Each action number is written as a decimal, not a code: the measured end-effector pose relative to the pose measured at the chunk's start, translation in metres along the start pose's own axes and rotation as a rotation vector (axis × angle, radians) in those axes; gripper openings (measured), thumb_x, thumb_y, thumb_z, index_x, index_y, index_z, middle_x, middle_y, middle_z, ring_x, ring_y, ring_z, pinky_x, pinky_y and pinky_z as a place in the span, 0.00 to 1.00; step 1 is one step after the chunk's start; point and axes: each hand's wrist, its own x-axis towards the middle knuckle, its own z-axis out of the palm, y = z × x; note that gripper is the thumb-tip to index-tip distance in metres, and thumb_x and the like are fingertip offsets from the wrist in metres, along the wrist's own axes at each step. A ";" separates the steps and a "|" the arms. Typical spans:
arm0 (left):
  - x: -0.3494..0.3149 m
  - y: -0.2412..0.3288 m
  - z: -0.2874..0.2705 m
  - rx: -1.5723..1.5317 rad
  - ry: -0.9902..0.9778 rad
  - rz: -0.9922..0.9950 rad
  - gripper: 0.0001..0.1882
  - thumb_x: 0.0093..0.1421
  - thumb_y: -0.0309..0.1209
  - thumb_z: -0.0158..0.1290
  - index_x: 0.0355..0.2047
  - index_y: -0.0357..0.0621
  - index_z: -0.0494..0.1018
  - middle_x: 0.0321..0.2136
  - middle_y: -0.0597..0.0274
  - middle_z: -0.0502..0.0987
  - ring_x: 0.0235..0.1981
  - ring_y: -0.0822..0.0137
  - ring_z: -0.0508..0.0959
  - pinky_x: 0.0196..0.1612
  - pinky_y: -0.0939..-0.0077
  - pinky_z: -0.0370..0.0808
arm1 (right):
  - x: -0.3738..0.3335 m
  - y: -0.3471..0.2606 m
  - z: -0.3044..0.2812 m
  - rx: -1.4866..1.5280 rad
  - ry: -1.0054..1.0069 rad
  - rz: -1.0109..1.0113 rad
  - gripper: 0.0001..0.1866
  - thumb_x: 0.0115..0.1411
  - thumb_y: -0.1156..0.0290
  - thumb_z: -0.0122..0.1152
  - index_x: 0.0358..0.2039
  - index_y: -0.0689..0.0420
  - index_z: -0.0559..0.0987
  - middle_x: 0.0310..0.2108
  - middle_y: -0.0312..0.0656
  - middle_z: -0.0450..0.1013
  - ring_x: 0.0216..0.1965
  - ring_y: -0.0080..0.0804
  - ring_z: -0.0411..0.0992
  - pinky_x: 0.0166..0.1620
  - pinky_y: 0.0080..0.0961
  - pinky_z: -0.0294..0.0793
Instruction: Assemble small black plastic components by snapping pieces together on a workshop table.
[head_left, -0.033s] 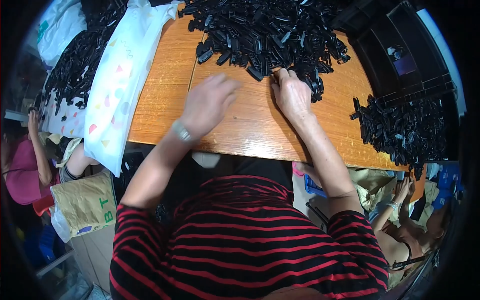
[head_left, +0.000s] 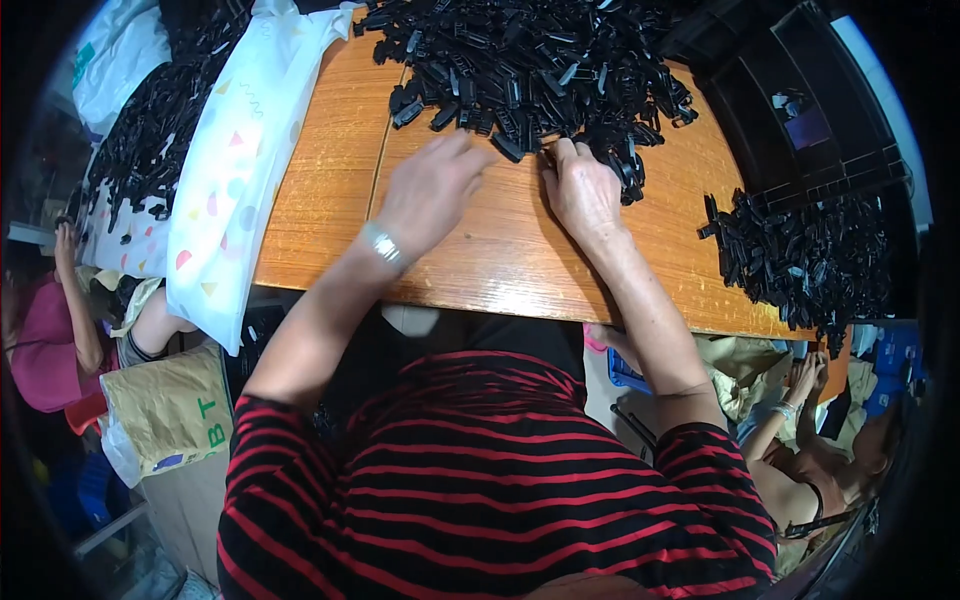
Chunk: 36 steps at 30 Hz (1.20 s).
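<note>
A large heap of small black plastic clip-like pieces (head_left: 520,75) covers the far middle of the wooden table (head_left: 330,200). My right hand (head_left: 583,190) rests at the heap's near edge, its fingers bent and drawn together. Dark pieces lie right at those fingertips; what they grip is hidden. To its left, my left hand (head_left: 432,195) hovers over bare wood just short of the heap. Motion smears its fingers, which point toward the nearest pieces. A silver watch (head_left: 382,246) is on my left wrist.
Another black heap (head_left: 805,255) lies at the right, below a black crate (head_left: 800,110). On the left, a white patterned plastic sheet (head_left: 235,190) borders the table, with more black pieces (head_left: 150,130) beyond it. People sit at both sides; a brown sack (head_left: 170,410) stands lower left.
My left hand has shifted slightly right and farther in, closer to the heap. My right hand has stayed in place.
</note>
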 end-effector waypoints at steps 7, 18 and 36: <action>0.039 -0.022 0.052 0.178 -0.078 0.131 0.03 0.53 0.24 0.51 0.28 0.43 0.74 0.30 0.59 0.71 0.35 0.61 0.75 0.34 0.68 0.77 | -0.037 -0.007 -0.006 0.341 0.023 -0.117 0.08 0.55 0.77 0.59 0.37 0.63 0.75 0.33 0.55 0.76 0.32 0.54 0.76 0.35 0.41 0.76; 0.023 -0.016 0.030 0.045 -0.194 -0.113 0.07 0.56 0.31 0.57 0.29 0.40 0.77 0.30 0.56 0.72 0.32 0.55 0.76 0.34 0.63 0.74 | -0.047 -0.003 -0.012 0.365 -0.018 -0.115 0.11 0.53 0.74 0.66 0.36 0.62 0.77 0.33 0.48 0.71 0.31 0.50 0.74 0.34 0.39 0.75; -0.002 0.012 0.014 -1.211 -0.105 -0.659 0.14 0.61 0.25 0.57 0.46 0.34 0.74 0.29 0.67 0.78 0.24 0.83 0.74 0.26 0.91 0.70 | -0.039 -0.039 -0.012 0.909 0.182 0.112 0.09 0.59 0.78 0.61 0.40 0.63 0.75 0.30 0.34 0.72 0.26 0.16 0.70 0.29 0.16 0.69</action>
